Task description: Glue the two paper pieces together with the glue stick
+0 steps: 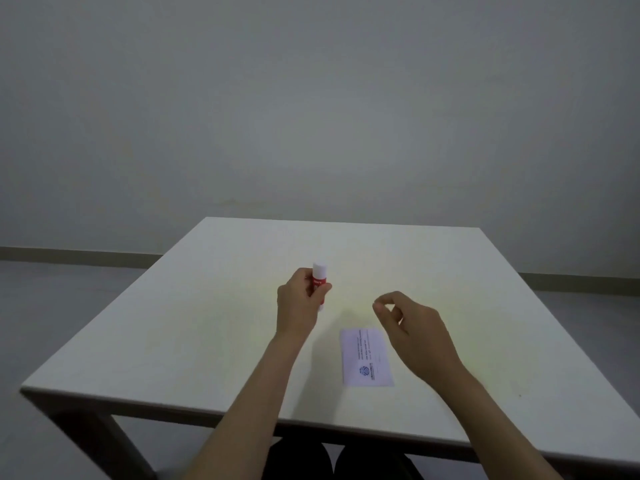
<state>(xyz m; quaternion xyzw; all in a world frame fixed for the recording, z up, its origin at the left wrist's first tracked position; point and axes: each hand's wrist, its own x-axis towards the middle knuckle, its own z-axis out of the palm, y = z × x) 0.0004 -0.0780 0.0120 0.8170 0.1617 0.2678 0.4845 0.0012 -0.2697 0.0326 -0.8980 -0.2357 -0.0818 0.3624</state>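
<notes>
Looking down from the head view, the left hand closes its grip around a glue stick, a small cylinder with a red label band and a white cap on top. The stick stands nearly upright, tilted a little, with fingers and thumb wrapped round its middle; whether its foot touches the table cannot be told. It sits near the middle of the table, somewhat toward the left edge.

The right hand holds nothing, its grip loosely curled, thumb and forefinger tips close together above the surface. Just beneath and beside it lies the paper, a flat white rectangle with small printed lines and a round blue mark, toward the near edge. Whether it is one sheet or two stacked cannot be told.

The table is square, smooth and matt, pale cream, with a darker rim and legs. Behind it rises a plain grey wall with a low skirting strip, above a grey floor.
</notes>
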